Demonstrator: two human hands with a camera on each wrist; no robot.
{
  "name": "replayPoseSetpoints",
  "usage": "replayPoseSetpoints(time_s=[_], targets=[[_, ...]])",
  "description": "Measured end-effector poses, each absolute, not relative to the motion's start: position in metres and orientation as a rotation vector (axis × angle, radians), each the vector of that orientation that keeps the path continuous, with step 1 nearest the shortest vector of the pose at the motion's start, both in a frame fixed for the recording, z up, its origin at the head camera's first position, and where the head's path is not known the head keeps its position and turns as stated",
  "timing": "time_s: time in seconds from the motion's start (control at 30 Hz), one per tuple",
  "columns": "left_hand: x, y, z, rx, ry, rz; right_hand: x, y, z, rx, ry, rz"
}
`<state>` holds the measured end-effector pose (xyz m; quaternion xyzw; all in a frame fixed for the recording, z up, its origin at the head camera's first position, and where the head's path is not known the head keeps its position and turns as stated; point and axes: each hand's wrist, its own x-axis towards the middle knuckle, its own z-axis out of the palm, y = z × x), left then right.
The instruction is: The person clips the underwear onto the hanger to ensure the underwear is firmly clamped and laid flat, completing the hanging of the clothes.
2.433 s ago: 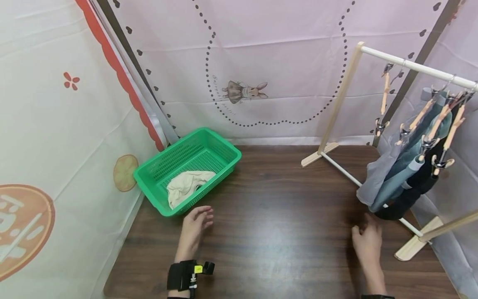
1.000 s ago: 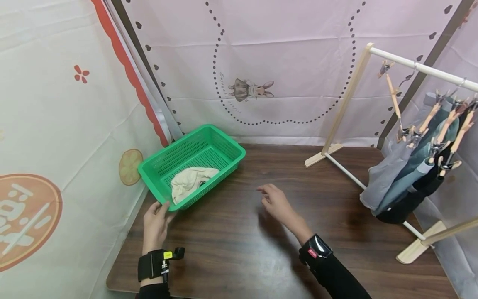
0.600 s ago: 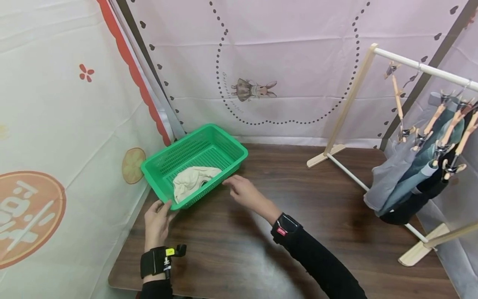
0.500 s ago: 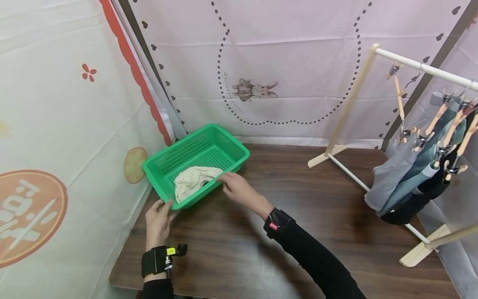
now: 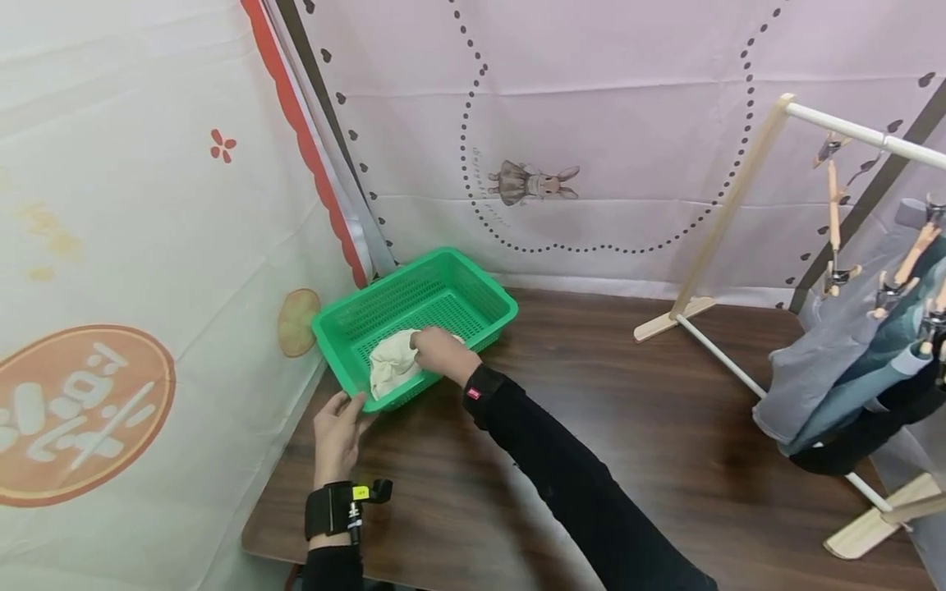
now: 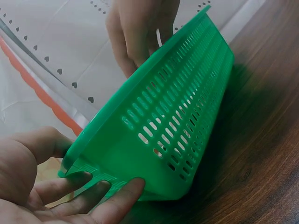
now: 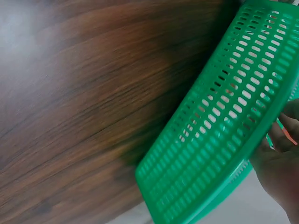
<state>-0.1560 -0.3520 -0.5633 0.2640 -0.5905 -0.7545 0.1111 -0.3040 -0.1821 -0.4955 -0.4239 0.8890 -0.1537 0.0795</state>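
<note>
A green perforated plastic basket sits at the left of the table, a cream cloth bunched inside it. My left hand grips its near corner. In the left wrist view the thumb lies over the rim and the fingers spread under the outer wall. My right hand reaches over the front rim, fingertips down at the cloth. The rim hides those fingertips in the left wrist view, and I cannot tell whether they pinch the cloth. The right wrist view shows part of that hand behind the basket wall.
On the right stands a wooden rack with a white rail. Grey, blue and black garments hang there from clip hangers, beside a bare hanger. Fabric walls enclose the brown table behind and at the left.
My left hand has gone to the basket's near corner and taken hold of it. My right hand has moved from beside the rack leftward and into the basket. The head view has shifted slightly.
</note>
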Motion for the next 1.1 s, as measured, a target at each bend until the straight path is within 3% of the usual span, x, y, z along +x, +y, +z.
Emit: replayPoseSetpoints(time_s=[0.6, 1.1], targets=[[-0.148, -0.351, -0.562, 0.725, -1.667, -2.231, -0.288, -0.243, -0.499, -1.173, 2.710, 0.029], [-0.148, -0.354, -0.566, 0.731, -1.619, -2.272, -0.294, -0.249, -0.512, -1.068, 2.707, 0.029]])
